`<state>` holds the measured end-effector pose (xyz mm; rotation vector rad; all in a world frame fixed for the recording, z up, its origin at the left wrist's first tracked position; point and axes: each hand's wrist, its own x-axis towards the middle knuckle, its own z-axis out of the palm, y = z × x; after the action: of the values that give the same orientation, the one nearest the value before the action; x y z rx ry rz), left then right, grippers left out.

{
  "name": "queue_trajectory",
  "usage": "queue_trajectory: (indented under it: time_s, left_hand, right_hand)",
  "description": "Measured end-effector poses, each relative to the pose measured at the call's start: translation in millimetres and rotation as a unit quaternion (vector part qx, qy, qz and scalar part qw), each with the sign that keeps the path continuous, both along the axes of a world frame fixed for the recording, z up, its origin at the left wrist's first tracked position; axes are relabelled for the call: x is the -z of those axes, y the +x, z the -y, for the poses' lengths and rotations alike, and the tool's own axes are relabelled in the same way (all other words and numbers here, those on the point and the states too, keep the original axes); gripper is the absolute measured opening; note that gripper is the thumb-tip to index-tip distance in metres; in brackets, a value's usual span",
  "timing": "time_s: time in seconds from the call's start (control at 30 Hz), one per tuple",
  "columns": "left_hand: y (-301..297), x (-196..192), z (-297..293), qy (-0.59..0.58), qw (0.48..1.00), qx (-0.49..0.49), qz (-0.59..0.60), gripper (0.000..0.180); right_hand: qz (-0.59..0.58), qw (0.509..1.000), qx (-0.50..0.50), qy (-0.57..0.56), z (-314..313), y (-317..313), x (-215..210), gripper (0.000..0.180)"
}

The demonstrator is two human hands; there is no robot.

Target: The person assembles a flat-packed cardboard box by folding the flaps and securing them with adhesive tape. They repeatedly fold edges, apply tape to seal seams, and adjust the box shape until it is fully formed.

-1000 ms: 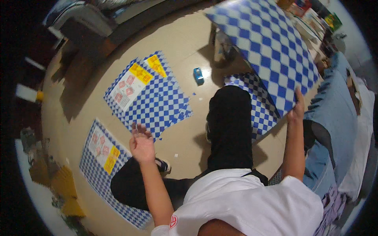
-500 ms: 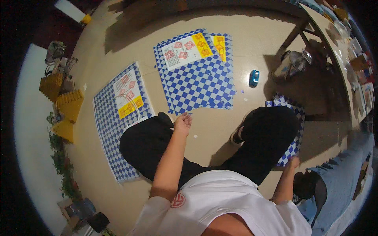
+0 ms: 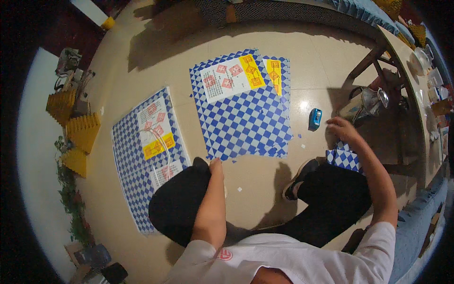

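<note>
I sit low on a beige floor in black trousers. My left hand (image 3: 215, 165) reaches over my left knee, its fingertips at the near edge of a large blue-and-white checkered sheet (image 3: 246, 118) with a white and yellow printed label. My right hand (image 3: 342, 130) hovers with fingers spread and nothing in it, just right of a small blue device (image 3: 315, 117). Below it, another checkered sheet (image 3: 344, 158) lies partly under my right leg. A third checkered sheet (image 3: 142, 151) lies to the left, with a loop of white string on it.
A metal jug (image 3: 371, 100) stands by a wooden table leg (image 3: 366, 61) at the right; the table (image 3: 425, 66) carries dishes. Stacks of yellow folded pieces (image 3: 78, 130) and plants (image 3: 66, 189) line the left wall. Small paper scraps dot the floor near my shoe (image 3: 299, 177).
One second ago my right hand held a big checkered sheet up in the air. It then came down empty and now reaches toward the small blue device. My left hand stayed by the sheet's edge.
</note>
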<state>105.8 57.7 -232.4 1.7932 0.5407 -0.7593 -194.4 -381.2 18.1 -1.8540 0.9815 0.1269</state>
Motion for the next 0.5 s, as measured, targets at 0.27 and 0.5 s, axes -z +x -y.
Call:
queue_trajectory:
  time_s: [0.27,0.5]
  left_hand:
    - [28,44,2,0.142,0.986,0.081,0.030,0.066]
    - [44,69,-23,0.192,0.973,0.084,0.096,0.060]
  right_hand:
    - [-0.125,0.973,-0.190,-0.047,-20,82,205,0.045]
    - [-0.129,0.974,0.041,-0.180,-52,115,294,0.048]
